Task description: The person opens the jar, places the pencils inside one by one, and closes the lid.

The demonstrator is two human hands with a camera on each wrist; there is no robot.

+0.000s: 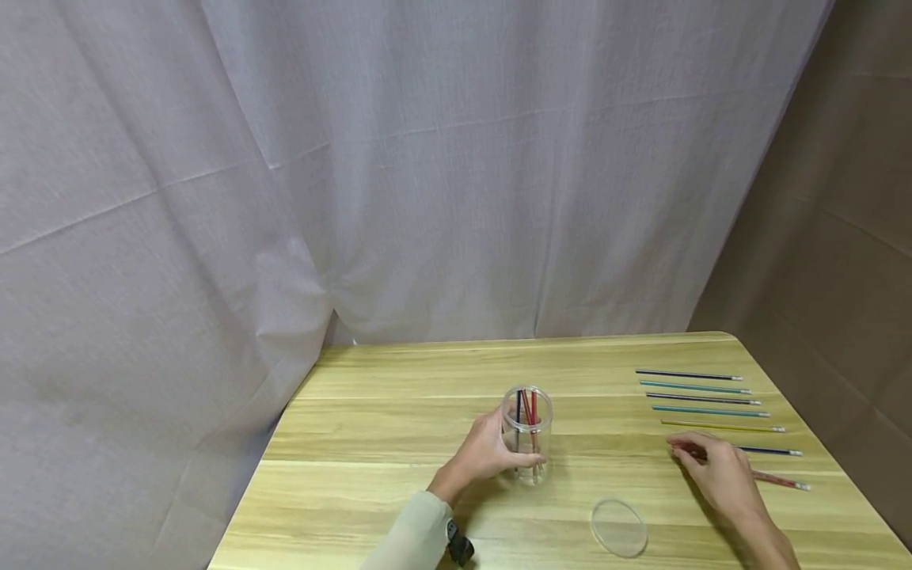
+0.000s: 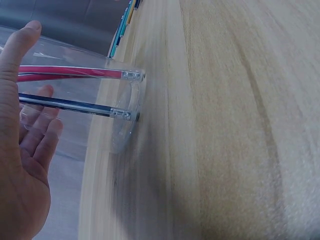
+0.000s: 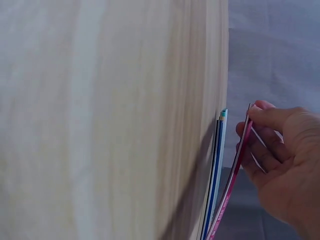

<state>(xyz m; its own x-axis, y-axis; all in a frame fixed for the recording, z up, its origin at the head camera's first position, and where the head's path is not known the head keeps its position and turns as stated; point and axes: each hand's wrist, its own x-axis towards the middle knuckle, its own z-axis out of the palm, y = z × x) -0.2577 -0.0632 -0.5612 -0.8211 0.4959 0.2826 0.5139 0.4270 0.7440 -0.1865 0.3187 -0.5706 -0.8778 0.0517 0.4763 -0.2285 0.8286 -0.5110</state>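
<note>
My left hand (image 1: 488, 449) grips a clear plastic jar (image 1: 545, 440) that stands upright on the table, thumb across its near side. Inside the jar are two red pencils (image 2: 75, 73) and a dark pencil (image 2: 75, 104), their eraser ends down at the base. My right hand (image 1: 721, 473) pinches one end of a pinkish-red pencil (image 3: 231, 182) between thumb and fingertips. That end is raised in the right wrist view; whether the eraser end touches the table I cannot tell. A dark blue pencil (image 1: 769, 450) lies just beyond this hand, partly hidden by it.
Farther back on the right, several pencils lie in a spaced row, among them a yellow pencil (image 1: 723, 426) and a teal pencil (image 1: 710, 412). A clear round lid (image 1: 618, 528) lies flat between the hands, near the front. Grey curtains (image 1: 442, 198) hang behind the wooden table (image 1: 370, 443).
</note>
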